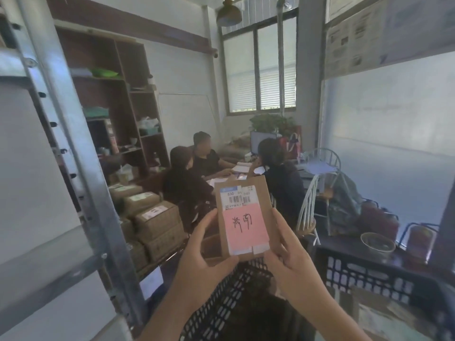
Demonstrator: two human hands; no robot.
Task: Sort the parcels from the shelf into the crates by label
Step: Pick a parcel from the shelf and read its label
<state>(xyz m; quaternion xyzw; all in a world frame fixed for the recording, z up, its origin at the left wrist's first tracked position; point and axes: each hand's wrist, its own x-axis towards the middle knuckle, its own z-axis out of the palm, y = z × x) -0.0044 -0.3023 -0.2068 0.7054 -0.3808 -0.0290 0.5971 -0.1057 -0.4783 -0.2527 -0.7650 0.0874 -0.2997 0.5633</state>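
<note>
Parcel (pixel 243 217) of brown cardboard stands upright between my two hands, lifted in front of me with its label side turned to my face. My left hand (pixel 202 244) grasps it from the left: the thumb lies along the left edge and the fingers (pixel 229 260) curl under the lower left corner, touching the bottom. My right hand (pixel 288 252) grasps it from the right, with the thumb pressed along the right edge and the other fingers behind the cardboard, where I cannot see them. So both hands are closed around the same parcel.

On its front there is a white shipping label (pixel 236 196) with barcodes at the top, and just below it a pink sticker (pixel 245 226) with handwritten black characters. The sticker reaches down almost to my fingers.

Below my hands, a black crate (pixel 221 303) with a slotted wall is open; its inside is too dark to judge. A second black crate (pixel 369 274) stands near on the right, behind my right wrist. On the left rises the metal shelf frame (pixel 81 156), and beyond it a stack of brown boxes (pixel 152 217) with labels. Three people (pixel 221 163) sit at a counter well behind the parcel.
</note>
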